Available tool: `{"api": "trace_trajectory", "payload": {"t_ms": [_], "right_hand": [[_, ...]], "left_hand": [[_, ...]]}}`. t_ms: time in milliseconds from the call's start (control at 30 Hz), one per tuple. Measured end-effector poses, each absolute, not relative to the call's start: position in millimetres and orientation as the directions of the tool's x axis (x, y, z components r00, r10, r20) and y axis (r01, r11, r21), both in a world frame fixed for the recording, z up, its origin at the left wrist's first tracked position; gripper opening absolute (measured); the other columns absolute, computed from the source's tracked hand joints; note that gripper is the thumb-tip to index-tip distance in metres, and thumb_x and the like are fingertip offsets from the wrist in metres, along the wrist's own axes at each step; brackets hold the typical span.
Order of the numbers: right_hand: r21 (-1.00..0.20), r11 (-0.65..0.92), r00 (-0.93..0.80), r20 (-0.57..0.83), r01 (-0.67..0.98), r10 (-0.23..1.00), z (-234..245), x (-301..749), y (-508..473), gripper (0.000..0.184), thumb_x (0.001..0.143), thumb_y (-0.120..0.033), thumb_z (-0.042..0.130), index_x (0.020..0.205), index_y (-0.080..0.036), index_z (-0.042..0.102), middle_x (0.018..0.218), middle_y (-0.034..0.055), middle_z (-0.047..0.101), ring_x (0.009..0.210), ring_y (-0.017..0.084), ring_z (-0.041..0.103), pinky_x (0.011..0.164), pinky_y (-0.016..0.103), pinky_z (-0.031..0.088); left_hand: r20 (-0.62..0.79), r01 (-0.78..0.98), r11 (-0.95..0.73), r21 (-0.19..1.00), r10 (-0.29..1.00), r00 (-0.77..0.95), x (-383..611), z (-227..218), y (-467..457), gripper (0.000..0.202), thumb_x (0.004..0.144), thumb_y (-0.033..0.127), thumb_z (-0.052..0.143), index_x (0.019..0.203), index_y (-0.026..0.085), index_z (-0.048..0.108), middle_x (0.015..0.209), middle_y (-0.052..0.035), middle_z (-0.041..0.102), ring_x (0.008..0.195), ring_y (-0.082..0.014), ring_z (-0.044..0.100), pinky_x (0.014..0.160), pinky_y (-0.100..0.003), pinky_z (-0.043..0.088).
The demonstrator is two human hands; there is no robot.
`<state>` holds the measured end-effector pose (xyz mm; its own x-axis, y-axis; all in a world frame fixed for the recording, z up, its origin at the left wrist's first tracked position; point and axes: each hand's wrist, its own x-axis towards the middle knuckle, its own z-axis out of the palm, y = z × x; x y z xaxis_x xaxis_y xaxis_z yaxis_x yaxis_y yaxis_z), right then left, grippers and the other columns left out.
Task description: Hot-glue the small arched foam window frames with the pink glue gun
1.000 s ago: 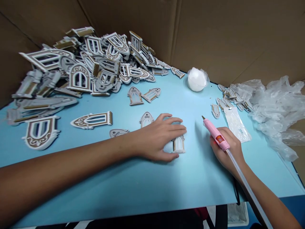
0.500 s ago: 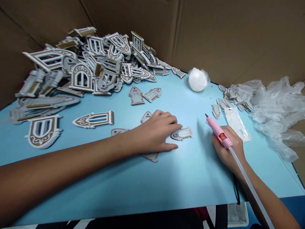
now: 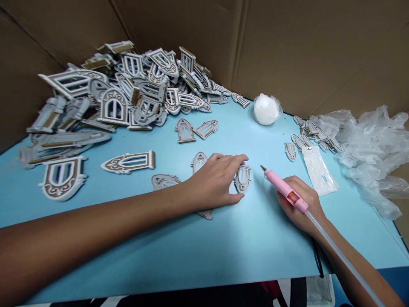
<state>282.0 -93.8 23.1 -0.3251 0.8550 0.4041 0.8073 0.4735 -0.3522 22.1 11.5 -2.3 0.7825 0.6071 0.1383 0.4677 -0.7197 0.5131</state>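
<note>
My left hand (image 3: 214,179) grips a small arched window-frame piece (image 3: 242,179) between thumb and fingertips, its grey back facing up and its pointed end toward me. Pieces of the same kind lie under and around the wrist, one grey piece (image 3: 198,162) just behind the hand and another grey piece (image 3: 164,181) left of it. In my right hand (image 3: 302,204) is a pink hot glue gun (image 3: 284,188), a long clear glue stick (image 3: 341,256) trailing from its rear. The nozzle points up and left, a short gap from the held piece.
A large heap of white and brown window frames (image 3: 115,106) fills the back left. A small tub of white material (image 3: 267,109) stands near the cardboard wall (image 3: 319,51). Small frames (image 3: 315,130), a flat clear packet (image 3: 319,169) and crumpled plastic bags (image 3: 373,149) lie at right.
The small window-frame piece has been turned from lying sideways to standing lengthwise toward me, within my left fingers. My right hand has brought the glue gun left, closer to it.
</note>
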Motion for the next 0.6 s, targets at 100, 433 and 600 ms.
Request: {"api": "trace_trajectory", "payload": {"t_ms": [100,433,600], "right_hand": [[-0.382,0.517,-0.392,0.360,0.766,0.846,20,278,-98,0.011,0.092,-0.011,0.056,0.094,-0.022,0.057,0.084,0.0037,0.065,0.070,0.016,0.063,0.060,0.028,0.050],[-0.354,0.518,-0.426,0.308,0.779,0.851,10,276,-108,0.019,0.093,-0.008,0.050,0.082,-0.023,0.046,0.075,-0.0003,0.049,0.063,0.013,0.047,0.053,0.025,0.036],[-0.297,0.523,-0.435,0.315,0.799,0.843,13,275,-108,0.021,0.091,-0.007,0.050,0.080,-0.023,0.043,0.073,-0.0010,0.046,0.061,0.013,0.043,0.051,0.025,0.033]], "left_hand": [[0.216,0.389,-0.739,0.551,0.576,0.788,22,-11,11,0.078,0.082,0.036,0.070,0.148,0.018,0.032,0.140,-0.0153,0.061,0.125,-0.0339,0.060,0.107,-0.045,0.041],[0.424,0.108,-0.849,0.518,0.364,0.830,17,-18,12,0.068,0.087,0.027,0.069,0.144,0.023,0.034,0.134,-0.0128,0.063,0.128,-0.0305,0.057,0.106,-0.044,0.042],[0.401,0.129,-0.838,0.531,0.382,0.833,15,-12,11,0.062,0.088,0.027,0.069,0.141,0.024,0.036,0.134,-0.0130,0.063,0.128,-0.0302,0.057,0.107,-0.044,0.042]]}}
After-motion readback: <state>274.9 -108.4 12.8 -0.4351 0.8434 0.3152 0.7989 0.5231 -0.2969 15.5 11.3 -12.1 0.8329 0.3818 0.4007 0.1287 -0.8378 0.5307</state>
